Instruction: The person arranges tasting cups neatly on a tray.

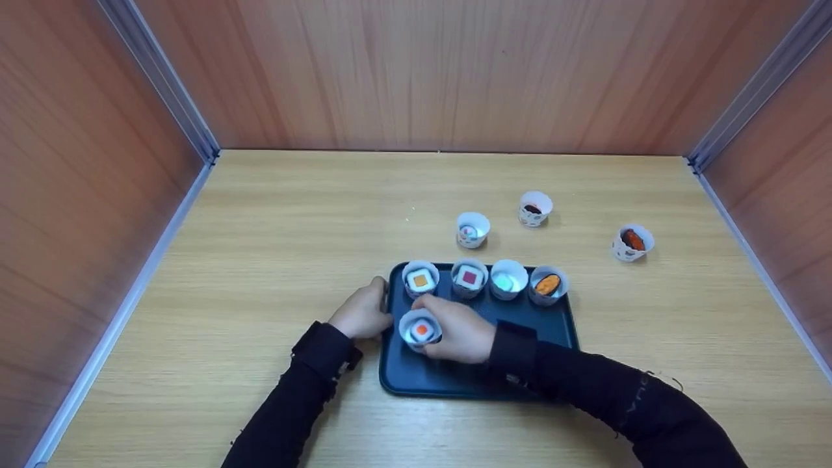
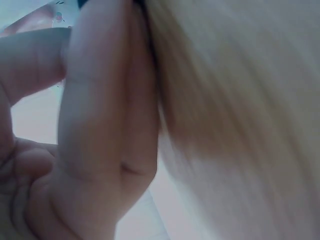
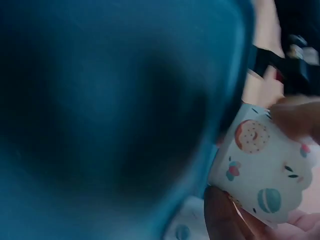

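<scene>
My right hand holds a white paper cup between thumb and fingers over the left part of a dark blue tray. Inside that cup is a white piece with an orange spot. The right wrist view shows the cup's side, printed with doughnuts and berries. My left hand grips the tray's left edge; up close its bent fingers hide most of the rim. Along the tray's far side stand several paper cups: one with a yellow-centred square, one with a dark red-centred square, one with something pale green, and one with an orange piece.
Beyond the tray, three more paper cups stand on the wooden table: one with a pale piece, one with a dark piece, and one with a reddish-brown piece farther right. Wood panels enclose the back and sides.
</scene>
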Demonstrator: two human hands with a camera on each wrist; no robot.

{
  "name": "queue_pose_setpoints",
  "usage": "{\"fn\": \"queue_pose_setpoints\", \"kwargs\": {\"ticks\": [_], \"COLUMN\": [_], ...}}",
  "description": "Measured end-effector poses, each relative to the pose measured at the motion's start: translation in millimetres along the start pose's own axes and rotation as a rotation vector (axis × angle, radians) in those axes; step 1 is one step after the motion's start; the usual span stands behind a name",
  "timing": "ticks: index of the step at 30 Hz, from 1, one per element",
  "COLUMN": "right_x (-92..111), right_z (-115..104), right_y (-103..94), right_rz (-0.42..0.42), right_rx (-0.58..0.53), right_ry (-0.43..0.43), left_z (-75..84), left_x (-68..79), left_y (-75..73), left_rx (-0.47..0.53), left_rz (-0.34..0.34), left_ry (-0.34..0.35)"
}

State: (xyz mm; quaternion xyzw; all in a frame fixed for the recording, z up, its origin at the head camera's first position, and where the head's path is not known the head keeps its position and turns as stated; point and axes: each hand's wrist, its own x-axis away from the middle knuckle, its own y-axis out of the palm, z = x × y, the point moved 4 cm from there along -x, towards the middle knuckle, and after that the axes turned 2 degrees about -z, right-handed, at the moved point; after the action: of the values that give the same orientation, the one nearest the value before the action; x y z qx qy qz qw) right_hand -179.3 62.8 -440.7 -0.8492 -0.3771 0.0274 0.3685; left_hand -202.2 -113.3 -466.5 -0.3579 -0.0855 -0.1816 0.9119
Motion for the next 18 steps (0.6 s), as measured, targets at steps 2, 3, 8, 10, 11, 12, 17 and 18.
{"fn": "queue_pose_setpoints", "kwargs": {"ticks": [2,3,8,10,11,12,17,18], "right_x": [-3.2,-4.5,-8.2,-8.9,-9.0,-9.0,-4.6,-3.0], "right_z": [1.2,1.5,-0.2,-1.0,-1.1,-1.0,1.5,1.8], "right_y": [5.2,7.0,10.5,10.7,10.8,10.9,8.7,7.3], "right_rz": [-0.040,-0.052,-0.070,-0.069,-0.069,-0.069,-0.060,-0.054], "right_rx": [0.019,0.027,0.074,0.092,0.098,0.104,0.091,0.087], "right_ry": [0.025,0.035,0.035,0.029,0.029,0.029,0.019,0.011], "left_z": [-0.4,-0.4,0.4,0.8,1.0,1.2,1.3,1.3], "left_x": [-0.1,-0.2,-0.7,-0.5,-0.4,-0.4,-0.6,-0.6], "left_y": [0.7,0.9,0.6,0.2,0.0,-0.1,0.1,0.1], "left_rx": [0.003,0.000,-0.025,-0.031,-0.033,-0.035,-0.014,-0.012], "left_rz": [-0.007,-0.008,0.001,0.006,0.007,0.008,0.000,0.002], "left_ry": [-0.005,-0.007,-0.001,0.000,0.000,0.000,-0.013,-0.011]}}
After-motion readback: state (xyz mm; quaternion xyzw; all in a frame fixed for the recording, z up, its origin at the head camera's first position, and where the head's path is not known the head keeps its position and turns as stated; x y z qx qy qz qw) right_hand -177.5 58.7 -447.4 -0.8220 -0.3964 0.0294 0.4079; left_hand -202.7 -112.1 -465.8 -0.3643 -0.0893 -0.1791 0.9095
